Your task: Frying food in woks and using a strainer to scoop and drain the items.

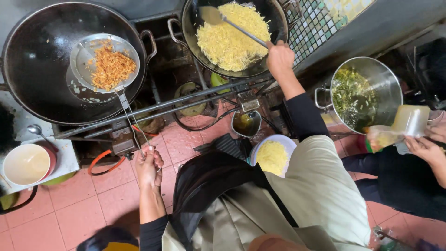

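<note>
Overhead, head view. The left hand is closed in a fist round the end of the wire handle of a skimmer. The skimmer's long axis runs from the hand up and slightly left; its round bowl sits over the right half of the large black wok, carrying a heap of orange-brown fried shreds.

The right hand is closed round the handle of a ladle. The ladle's axis runs from the hand up-left, its bowl at the far rim of the second wok, which holds pale yellow shredded food.

Both woks rest on a dark metal burner frame. The floor is pink tile; green and white mosaic tile covers the wall beyond the second wok.

At the frame's right end stands a steel pot of greenish liquid. Another person's hands hold a clear bag and a pale container beside it.

A white bowl sits on a block at the left edge. A plate of yellow shreds is partly hidden behind the person's clothing. The first wok's left side is cut off by the edge of the view.
</note>
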